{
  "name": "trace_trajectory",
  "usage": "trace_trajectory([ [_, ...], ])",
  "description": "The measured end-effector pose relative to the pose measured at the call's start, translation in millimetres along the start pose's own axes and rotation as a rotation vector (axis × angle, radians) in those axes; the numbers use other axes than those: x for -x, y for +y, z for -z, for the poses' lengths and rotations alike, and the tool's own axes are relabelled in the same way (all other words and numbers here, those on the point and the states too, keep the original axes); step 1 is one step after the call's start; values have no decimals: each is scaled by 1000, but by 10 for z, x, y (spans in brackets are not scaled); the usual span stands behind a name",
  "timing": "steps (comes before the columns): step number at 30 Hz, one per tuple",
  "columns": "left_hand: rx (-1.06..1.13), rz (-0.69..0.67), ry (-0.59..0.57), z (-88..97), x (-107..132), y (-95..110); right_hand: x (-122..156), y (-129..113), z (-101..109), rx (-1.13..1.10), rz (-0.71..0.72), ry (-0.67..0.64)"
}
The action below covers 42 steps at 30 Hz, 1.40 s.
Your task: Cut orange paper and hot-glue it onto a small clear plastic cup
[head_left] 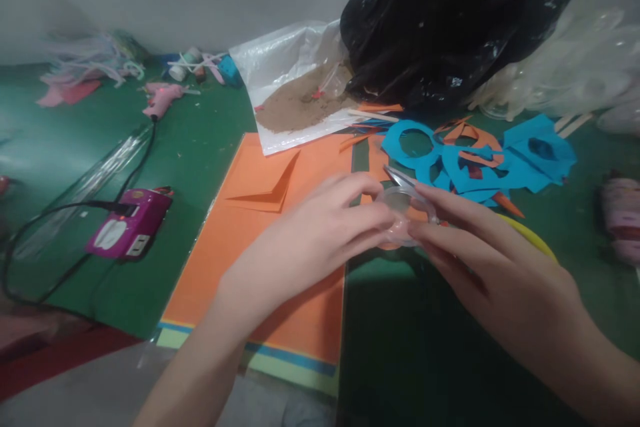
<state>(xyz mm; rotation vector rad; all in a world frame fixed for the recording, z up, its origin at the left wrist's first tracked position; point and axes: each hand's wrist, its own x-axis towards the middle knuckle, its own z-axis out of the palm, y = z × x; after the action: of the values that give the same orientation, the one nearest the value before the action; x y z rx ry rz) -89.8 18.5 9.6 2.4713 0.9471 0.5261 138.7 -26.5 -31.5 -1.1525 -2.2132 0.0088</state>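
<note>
Between both hands is a small clear plastic cup [400,213], its round rim facing up toward me. My left hand [330,220] grips its left side with bent fingers. The fingers of my right hand [480,247] close on its right side and rim. Scissors lie beneath and behind my right hand; a metal blade [399,177] and part of a yellow handle [530,237] show, the rest is covered. Under my left forearm are sheets of orange paper [310,320], with a folded orange piece [265,180] on top.
Cut blue paper scraps [470,173] lie beyond my right hand. Brown powder [295,103] sits on a white plastic sheet, beside a black plastic bag [465,20]. Clear plastic cups [575,73] are at the right. A pink glue gun [163,99] is corded to a purple power box [130,223].
</note>
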Motion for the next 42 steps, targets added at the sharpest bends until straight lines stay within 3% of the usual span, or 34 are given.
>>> trace_trajectory([
  [18, 41, -2, 54, -45, 14, 1, -6, 73, 33, -42, 18, -34],
  [42, 72, 60, 11, -16, 4, 16, -36, 114, 60, -132, 9, -37],
])
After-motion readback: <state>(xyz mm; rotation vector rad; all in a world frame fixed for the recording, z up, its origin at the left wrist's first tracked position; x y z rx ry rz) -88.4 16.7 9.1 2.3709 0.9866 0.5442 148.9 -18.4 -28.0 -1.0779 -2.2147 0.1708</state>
